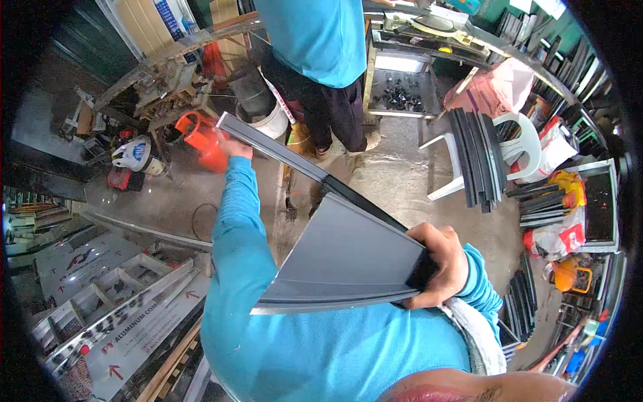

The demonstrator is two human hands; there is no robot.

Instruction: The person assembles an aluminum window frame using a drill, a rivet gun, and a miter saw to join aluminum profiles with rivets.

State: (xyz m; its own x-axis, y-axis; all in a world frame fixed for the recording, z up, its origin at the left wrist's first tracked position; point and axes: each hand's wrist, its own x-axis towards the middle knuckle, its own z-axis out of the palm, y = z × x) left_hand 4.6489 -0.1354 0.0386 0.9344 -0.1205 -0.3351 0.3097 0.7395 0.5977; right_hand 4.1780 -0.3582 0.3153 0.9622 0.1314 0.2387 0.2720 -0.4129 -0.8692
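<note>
My left arm reaches forward, and my left hand (234,146) is closed around the far end of a long, narrow grey metal profile (281,150). That profile slants back across my front towards my right hand (442,264). Close to my chest, a wide grey metal profile (348,258) with a slanting edge lies over the near part of the narrow one. My right hand wraps round the right end of the wide piece, where the narrow one also comes in; its fingertips curl over the lower edge. A white cloth (475,335) hangs beside my right forearm.
A person in a blue shirt (315,40) stands ahead, near a white bucket (264,120) and an orange gas cylinder (201,142). Dark profiles (477,157) lie across a white plastic chair (519,144) at right. Stacked metal frames (127,281) fill the lower left.
</note>
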